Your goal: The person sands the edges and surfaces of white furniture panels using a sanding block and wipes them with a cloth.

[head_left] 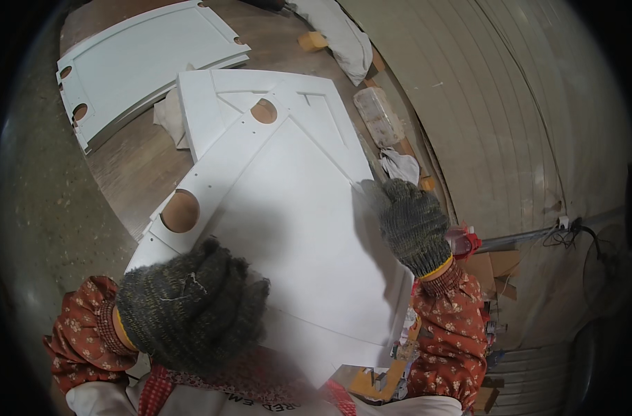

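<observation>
A large white panel (295,208) with grooved lines and round cut-outs lies in front of me, on top of another white panel. My left hand (191,308), in a dark grey knitted glove, is over its near left part with the fingers curled. Whatever lies under that palm is hidden. At the panel's right edge is my right hand (414,225), gloved the same way, its fingers bent together. A blurred greyish patch shows at those fingertips, too smeared to name. Patterned red sleeves cover both forearms.
More white panels (156,62) are stacked at the far left of the brown table (125,184). Along the right side lie a plastic-wrapped block (379,116), a white cloth (400,166) and a pale bag (340,38). Cardboard (492,267) stands beyond my right arm.
</observation>
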The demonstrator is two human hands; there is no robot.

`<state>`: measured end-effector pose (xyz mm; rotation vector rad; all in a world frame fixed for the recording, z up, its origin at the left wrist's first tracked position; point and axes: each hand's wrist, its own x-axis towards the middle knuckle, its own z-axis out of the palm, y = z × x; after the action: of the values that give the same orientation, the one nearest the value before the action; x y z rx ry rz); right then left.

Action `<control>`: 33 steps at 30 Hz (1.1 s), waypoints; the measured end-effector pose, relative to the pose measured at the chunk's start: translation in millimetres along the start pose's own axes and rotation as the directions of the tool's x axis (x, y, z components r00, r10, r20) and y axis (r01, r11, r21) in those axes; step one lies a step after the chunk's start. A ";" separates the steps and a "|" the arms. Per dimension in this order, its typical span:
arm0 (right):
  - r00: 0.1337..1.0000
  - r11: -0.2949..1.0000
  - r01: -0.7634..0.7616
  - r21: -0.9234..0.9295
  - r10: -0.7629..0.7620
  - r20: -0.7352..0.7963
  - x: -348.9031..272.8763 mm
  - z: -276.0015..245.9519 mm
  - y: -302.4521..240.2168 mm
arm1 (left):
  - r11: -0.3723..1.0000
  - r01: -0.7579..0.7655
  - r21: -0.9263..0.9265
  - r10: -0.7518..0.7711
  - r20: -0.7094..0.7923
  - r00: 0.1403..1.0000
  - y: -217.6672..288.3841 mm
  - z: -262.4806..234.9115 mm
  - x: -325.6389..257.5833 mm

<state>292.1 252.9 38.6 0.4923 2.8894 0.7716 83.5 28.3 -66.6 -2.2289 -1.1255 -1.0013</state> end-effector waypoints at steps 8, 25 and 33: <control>0.985 0.998 0.061 0.009 -0.059 -0.160 -4.3 0.5 0.4 | 0.998 0.043 -0.045 -0.040 0.065 0.997 2.5 -4.5 2.2; 0.999 0.999 0.046 0.002 -0.046 -0.018 12.5 7.1 -0.2 | 0.964 0.239 -0.113 -0.224 0.136 0.965 11.1 -7.5 9.4; 0.997 0.994 -0.069 0.089 0.065 0.045 -7.7 9.8 1.0 | 0.961 0.273 0.036 -0.274 0.190 0.943 16.7 -12.6 20.7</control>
<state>301.4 255.7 30.8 0.6108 2.8923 0.6334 100.5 20.8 -43.8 -2.2421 -1.5572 -0.8939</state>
